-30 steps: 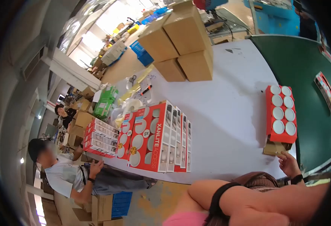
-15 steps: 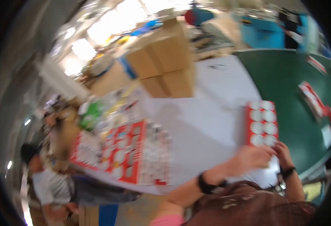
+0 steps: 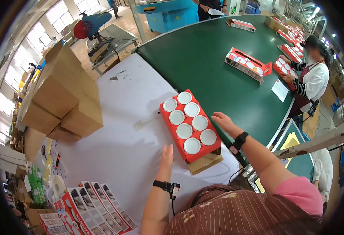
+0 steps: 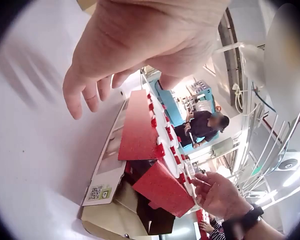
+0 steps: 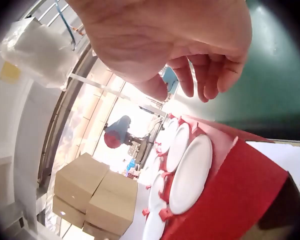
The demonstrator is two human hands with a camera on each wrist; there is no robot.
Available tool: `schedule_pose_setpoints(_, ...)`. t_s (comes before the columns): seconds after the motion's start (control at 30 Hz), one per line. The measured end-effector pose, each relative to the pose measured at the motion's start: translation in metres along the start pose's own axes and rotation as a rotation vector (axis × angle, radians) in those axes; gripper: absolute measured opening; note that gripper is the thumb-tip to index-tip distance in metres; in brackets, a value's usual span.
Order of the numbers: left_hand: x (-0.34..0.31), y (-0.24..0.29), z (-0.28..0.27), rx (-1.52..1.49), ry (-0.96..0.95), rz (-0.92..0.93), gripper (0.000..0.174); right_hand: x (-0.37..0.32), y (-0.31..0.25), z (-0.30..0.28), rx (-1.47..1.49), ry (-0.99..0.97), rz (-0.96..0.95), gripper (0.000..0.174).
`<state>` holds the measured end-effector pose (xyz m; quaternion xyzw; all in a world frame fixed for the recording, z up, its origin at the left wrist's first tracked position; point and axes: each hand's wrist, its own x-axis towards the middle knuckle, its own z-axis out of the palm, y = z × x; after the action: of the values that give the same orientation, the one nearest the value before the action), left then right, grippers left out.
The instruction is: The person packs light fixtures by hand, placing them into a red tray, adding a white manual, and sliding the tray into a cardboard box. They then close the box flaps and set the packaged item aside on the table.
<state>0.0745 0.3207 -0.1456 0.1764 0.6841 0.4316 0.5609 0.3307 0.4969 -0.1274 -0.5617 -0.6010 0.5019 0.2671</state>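
A red carton (image 3: 187, 125) holding several white round discs lies at the right edge of the white table, a brown cardboard flap (image 3: 206, 162) sticking out of its near end. My left hand (image 3: 166, 163) is held up beside its left side, fingers extended, not touching. On the other side my right hand (image 3: 227, 124) hovers with relaxed fingers, also apart from it. In the left wrist view the carton's red end flap (image 4: 164, 187) stands open below the left hand (image 4: 140, 45). The right wrist view has the right hand (image 5: 175, 40) above the white discs (image 5: 191, 174).
Brown boxes (image 3: 62, 94) are stacked at the table's left. Printed red-and-white cartons (image 3: 95, 207) stand at the near left. Beyond the table edge curves a green surface (image 3: 203, 58) with an open red box (image 3: 248, 64), where a person (image 3: 311, 74) handles another carton.
The head view has swung to the right. Both hands, which were at the carton's near end half a second ago, are now apart on either side of it.
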Motion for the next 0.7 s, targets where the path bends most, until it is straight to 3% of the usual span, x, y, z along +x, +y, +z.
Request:
schedule_pose_setpoints(0.07, 0.019, -0.001, 0.011, -0.035, -0.013, -0.02, 0.073, 0.001, -0.02, 0.01, 0.149, -0.115, 0.208, 0.057)
schedule_pose_setpoints(0.13, 0.048, -0.014, 0.022, -0.149, -0.193, 0.184, 0.063, 0.005, -0.024, 0.017, 0.187, -0.169, 0.191, 0.056)
schedule_pose_setpoints(0.17, 0.052, -0.015, 0.027, -0.146, -0.195, 0.174, 0.063, 0.007, -0.023, 0.023, 0.227, -0.225, 0.163, 0.056)
schedule_pose_setpoints(0.23, 0.056, -0.021, 0.034, -0.091, -0.007, 0.259, 0.057, 0.009, -0.012, 0.036, 0.141, -0.133, 0.178, 0.053)
schedule_pose_setpoints(0.27, 0.048, -0.016, 0.037, -0.084, -0.011, 0.248, 0.057, 0.009, -0.004, 0.04, 0.1, -0.1, 0.093, 0.052)
schedule_pose_setpoints(0.33, 0.028, 0.003, 0.045, 0.236, 0.22, 0.307, 0.051, 0.012, 0.025, 0.048, -0.06, 0.048, -0.081, 0.051)
schedule_pose_setpoints(0.37, 0.029, 0.001, 0.045, 0.234, 0.217, 0.305, 0.051, -0.001, 0.0, 0.045, -0.099, 0.033, -0.029, 0.052)
schedule_pose_setpoints(0.43, 0.025, -0.007, 0.04, 0.369, 0.251, 0.413, 0.05, -0.002, 0.02, 0.047, -0.197, 0.022, -0.055, 0.052)
schedule_pose_setpoints(0.53, 0.007, -0.005, 0.036, 0.41, 0.255, 0.472, 0.051, -0.028, -0.011, 0.047, -0.286, 0.082, -0.078, 0.052)
schedule_pose_setpoints(0.7, -0.023, -0.01, 0.024, 0.386, 0.261, 0.529, 0.051, -0.059, -0.03, 0.052, -0.182, 0.054, -0.11, 0.052)
